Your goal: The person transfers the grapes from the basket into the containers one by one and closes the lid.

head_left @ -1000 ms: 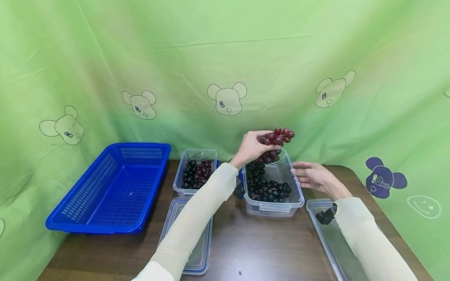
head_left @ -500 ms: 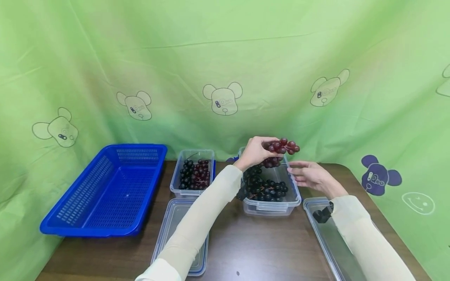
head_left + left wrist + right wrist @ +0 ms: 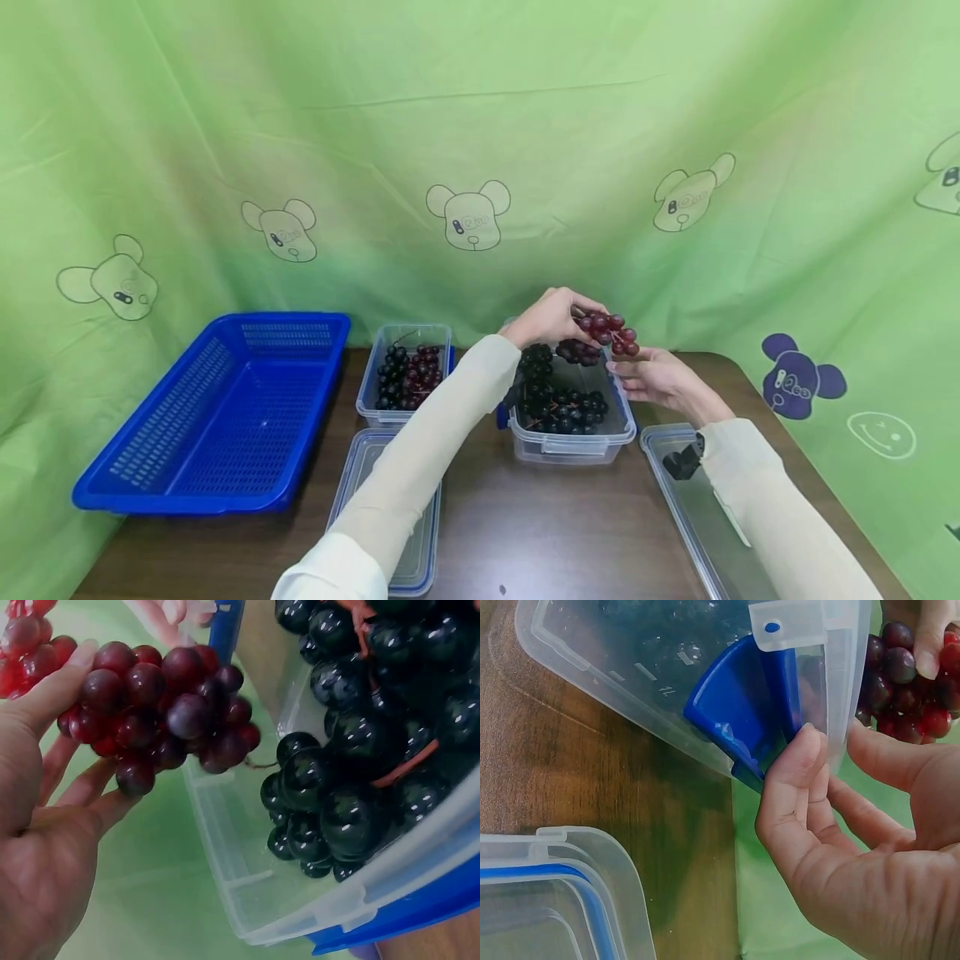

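My left hand (image 3: 551,317) holds a bunch of red grapes (image 3: 606,328) above the far end of a clear plastic food container (image 3: 576,448). In the left wrist view, the thumb lies over the red grapes (image 3: 139,701) and the fingers lie beneath them. Black grapes (image 3: 570,410) on brown stems lie inside this container, mostly along its left and near sides. My right hand (image 3: 660,379) holds the container's right side. In the right wrist view its thumb is at the rim, with its fingers by the blue handle (image 3: 739,705) on the outer wall.
A smaller clear container (image 3: 367,408) with black and red grapes stands to the left. A blue basket (image 3: 225,433) is at far left. Lids lie on the brown table (image 3: 517,533): a left lid (image 3: 420,567) and a right lid (image 3: 667,475). A green curtain hangs behind.
My left hand has brought the red grapes slightly right and lower, closer to my right hand. The right hand stays at the container's side. The head view has shifted slightly.
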### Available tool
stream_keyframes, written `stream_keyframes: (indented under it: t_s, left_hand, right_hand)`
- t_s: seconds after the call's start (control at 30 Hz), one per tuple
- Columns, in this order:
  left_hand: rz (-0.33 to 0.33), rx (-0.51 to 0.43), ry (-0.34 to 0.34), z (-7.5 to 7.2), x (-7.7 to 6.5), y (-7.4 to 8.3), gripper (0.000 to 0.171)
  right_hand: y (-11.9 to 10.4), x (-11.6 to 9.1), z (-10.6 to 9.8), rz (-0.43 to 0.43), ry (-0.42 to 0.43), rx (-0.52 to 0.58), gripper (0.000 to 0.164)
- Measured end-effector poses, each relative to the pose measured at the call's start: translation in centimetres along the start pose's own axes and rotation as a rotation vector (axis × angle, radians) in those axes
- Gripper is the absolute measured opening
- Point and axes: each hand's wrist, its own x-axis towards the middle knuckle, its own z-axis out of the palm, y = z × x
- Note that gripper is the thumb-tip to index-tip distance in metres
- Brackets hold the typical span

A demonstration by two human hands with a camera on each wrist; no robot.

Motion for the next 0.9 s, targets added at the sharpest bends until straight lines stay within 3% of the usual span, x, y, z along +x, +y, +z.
stream_keyframes:
  t_s: [0.1,0.3,0.6,0.9]
  left_hand:
    - [-0.003,0.039,-0.028,-0.2,0.3,-0.1,0.045]
    - [0.004,0.135,-0.107,0.0,0.3,-0.5,0.039]
    - [0.063,0.328,-0.377,1.7,0.4,-0.2,0.051]
    - [0.035,0.418,-0.5,2.9,-0.2,0.3,0.058]
  right_hand:
    - [-0.1,0.1,0.1,0.011,0.017,0.026,0.049]
    - [0.1,0.3,0.2,0.0,0.001,0.019,0.07]
    - [-0.1,0.0,0.3,0.005,-0.016,0.061,0.066]
    - [0.0,0.0,0.3,0.01,-0.009,0.072,0.068]
